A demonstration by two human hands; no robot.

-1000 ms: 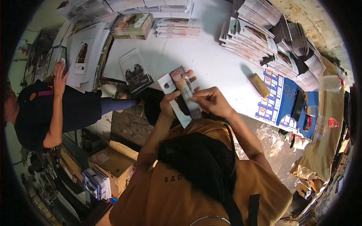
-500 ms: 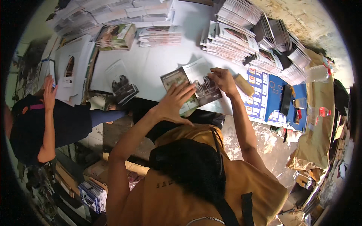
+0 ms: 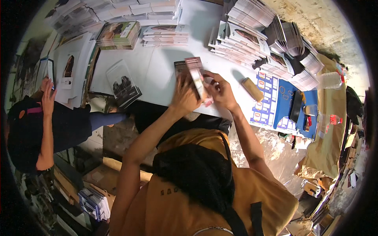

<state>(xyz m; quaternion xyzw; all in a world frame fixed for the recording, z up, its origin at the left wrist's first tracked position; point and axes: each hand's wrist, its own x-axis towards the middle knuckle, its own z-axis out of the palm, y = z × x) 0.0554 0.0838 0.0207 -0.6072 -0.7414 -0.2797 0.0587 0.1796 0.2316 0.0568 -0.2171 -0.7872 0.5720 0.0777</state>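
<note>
1. Resting on the leaflet [image 3: 195, 67], the person's left hand [image 3: 186, 96] lies palm down — fingers stretched out, pointing away from the body.
2. The right hand [image 3: 220, 92] curls at the leaflet's raised flap; whether thumb and finger pinch it, one cannot tell.
3. The leaflet is on the table [image 3: 157, 74], near its front edge, partly folded — one panel down, the flap tilted up between the hands.
4. A block [image 3: 252, 89] lies right of the right hand, with stacked booklets [image 3: 240, 39] farther back.
</note>
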